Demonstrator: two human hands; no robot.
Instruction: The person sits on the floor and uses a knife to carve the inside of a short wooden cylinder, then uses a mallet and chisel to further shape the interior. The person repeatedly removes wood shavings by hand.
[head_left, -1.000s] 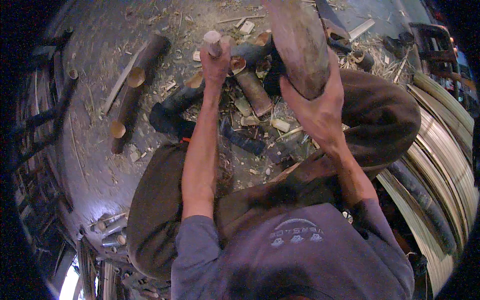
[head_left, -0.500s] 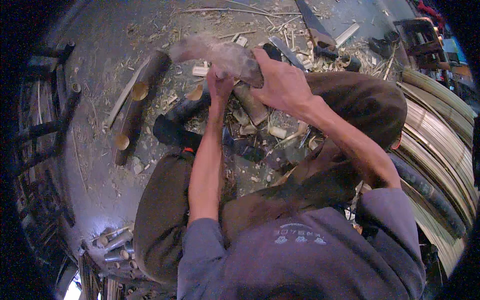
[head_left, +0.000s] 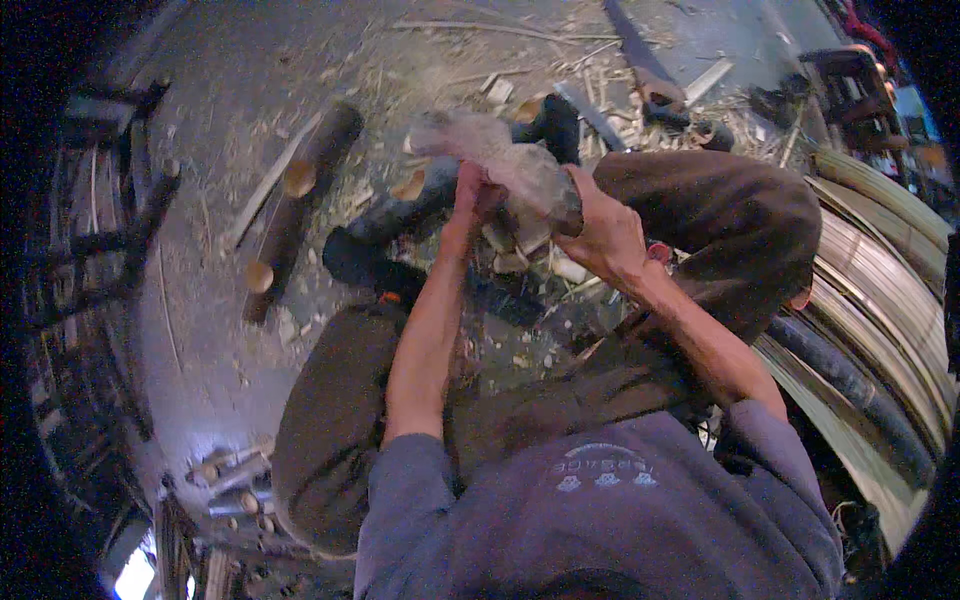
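Both my hands hold a pale, curved, rough-looking piece (head_left: 500, 150), grey-pink and blurred; its exact kind I cannot make out. My left hand (head_left: 476, 188) is closed at its underside near the middle. My right hand (head_left: 606, 232) wraps round its thick right end, the thumb side toward me. The piece is raised over the floor between my bent legs and dark footwear (head_left: 370, 262). Just beneath it, partly hidden by the piece and my hands, are a short wooden block and pale offcuts (head_left: 510, 263).
A handsaw (head_left: 660, 92) and a long flat blade (head_left: 592, 118) lie beyond my hands among chips. Dark bamboo poles (head_left: 275, 235) with cut openings lie at left. Bundled pale strips (head_left: 870, 260) curve along the right. Cut tubes (head_left: 235, 480) lie at lower left, near a dark rack (head_left: 95, 240).
Both hands have moved right and nearer to me with the pale piece, still gripping it. The whole view has shifted slightly to the right.
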